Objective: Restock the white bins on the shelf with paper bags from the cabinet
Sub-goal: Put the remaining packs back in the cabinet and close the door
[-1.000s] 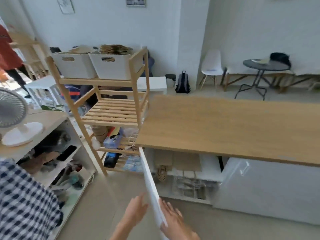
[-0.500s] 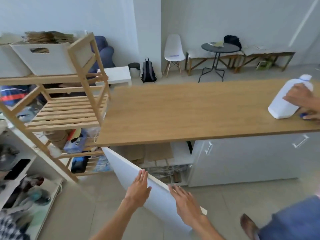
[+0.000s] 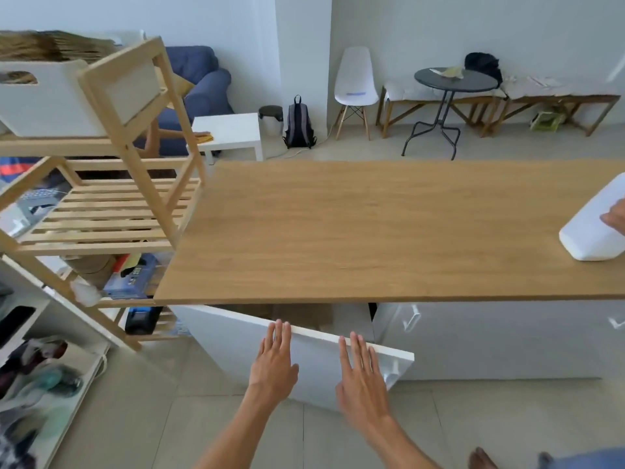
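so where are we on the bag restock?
Done, apparently: the white bin on the shelf is piled with paper bags. In hand: left hand and right hand lie flat on the half-open cabinet door, holding no bags. Left: shutting that door; other bins aren't visible.

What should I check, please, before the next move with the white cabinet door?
1. Both hands flat on the white cabinet door, left hand, right hand: ok.
2. Door fully shut: not ok, it stands ajar.
3. Brown paper bags in the white plastic bin on the wooden slatted shelf: ok.
4. Fingers away from the door's closing edge: cannot tell.
5. Nothing sticking out of the cabinet: cannot tell.
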`<state>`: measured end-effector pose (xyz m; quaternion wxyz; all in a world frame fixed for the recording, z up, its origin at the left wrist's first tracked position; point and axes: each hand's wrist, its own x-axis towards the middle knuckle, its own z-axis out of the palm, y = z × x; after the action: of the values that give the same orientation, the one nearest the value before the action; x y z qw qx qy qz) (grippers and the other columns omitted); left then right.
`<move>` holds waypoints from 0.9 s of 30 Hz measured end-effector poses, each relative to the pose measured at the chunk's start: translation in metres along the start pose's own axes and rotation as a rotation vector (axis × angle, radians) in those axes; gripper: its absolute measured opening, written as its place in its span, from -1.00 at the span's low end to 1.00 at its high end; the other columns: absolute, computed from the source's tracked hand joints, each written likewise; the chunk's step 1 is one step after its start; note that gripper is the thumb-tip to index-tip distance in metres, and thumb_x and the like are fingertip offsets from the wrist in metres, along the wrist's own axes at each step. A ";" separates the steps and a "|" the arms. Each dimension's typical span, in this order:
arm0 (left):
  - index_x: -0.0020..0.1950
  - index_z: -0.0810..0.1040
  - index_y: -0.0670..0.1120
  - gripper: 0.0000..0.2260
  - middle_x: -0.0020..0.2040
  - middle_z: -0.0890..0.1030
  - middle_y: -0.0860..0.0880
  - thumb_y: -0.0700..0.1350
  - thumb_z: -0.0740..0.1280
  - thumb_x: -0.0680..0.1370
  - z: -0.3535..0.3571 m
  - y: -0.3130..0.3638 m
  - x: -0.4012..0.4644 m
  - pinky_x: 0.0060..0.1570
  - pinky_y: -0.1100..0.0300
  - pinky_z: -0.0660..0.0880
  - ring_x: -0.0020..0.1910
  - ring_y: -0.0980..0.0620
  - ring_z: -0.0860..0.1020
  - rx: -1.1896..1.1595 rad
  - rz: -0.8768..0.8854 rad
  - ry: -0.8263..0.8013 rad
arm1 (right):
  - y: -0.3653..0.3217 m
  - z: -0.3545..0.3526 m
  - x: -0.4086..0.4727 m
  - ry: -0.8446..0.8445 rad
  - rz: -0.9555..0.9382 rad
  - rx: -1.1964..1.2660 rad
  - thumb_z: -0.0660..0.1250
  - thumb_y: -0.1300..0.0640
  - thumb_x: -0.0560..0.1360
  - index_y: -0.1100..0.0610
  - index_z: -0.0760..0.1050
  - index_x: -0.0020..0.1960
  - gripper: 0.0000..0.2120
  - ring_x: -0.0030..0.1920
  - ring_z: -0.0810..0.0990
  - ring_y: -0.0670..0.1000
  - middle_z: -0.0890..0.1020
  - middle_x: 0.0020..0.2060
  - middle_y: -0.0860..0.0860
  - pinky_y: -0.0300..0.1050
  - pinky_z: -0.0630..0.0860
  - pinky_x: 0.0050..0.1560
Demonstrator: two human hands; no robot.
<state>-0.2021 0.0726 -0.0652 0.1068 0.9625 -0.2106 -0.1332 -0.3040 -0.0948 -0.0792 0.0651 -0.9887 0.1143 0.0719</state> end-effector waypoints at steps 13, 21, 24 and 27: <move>0.64 -0.02 -0.16 -0.41 0.66 0.00 -0.08 -0.09 0.12 0.66 -0.032 0.013 0.031 0.57 0.12 0.12 0.64 -0.01 -0.06 0.027 -0.026 -0.011 | 0.038 -0.014 0.043 0.016 -0.080 -0.009 0.51 0.22 0.12 0.23 0.43 0.47 -0.10 0.46 0.42 0.19 0.47 0.44 0.20 0.13 -0.04 0.50; 0.45 0.44 -0.10 -0.60 0.42 0.51 -0.04 0.01 0.22 0.64 -0.068 0.001 0.038 0.37 0.07 0.42 0.44 -0.05 0.43 0.051 0.106 0.244 | 0.042 -0.080 0.077 0.157 -0.127 0.189 0.20 0.11 0.58 0.09 0.25 0.58 -0.43 0.54 0.28 0.08 0.34 0.53 0.05 -0.05 0.24 0.54; 0.59 0.22 -0.09 -0.47 0.61 0.23 -0.08 0.11 0.15 0.68 -0.078 -0.009 0.055 0.55 0.04 0.15 0.61 -0.07 0.16 0.027 0.074 0.181 | 0.038 -0.098 0.104 0.099 -0.118 0.220 0.11 -0.03 0.66 0.10 -0.01 0.65 -0.38 0.63 -0.01 0.06 0.06 0.64 0.07 -0.02 -0.04 0.61; 0.65 0.02 -0.10 -0.18 0.66 -0.03 -0.09 0.38 -0.21 0.53 -0.080 -0.024 0.075 0.59 0.06 -0.10 0.64 -0.04 -0.09 0.016 -0.003 0.078 | 0.040 -0.093 0.123 -0.015 -0.085 0.185 0.07 -0.17 0.67 0.11 -0.13 0.65 -0.29 0.63 -0.18 0.06 -0.12 0.64 0.08 0.04 -0.16 0.62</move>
<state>-0.1034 0.0734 -0.0122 0.1070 0.9682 -0.2060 -0.0938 -0.1827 -0.1732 -0.0115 0.1599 -0.9819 0.0777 0.0654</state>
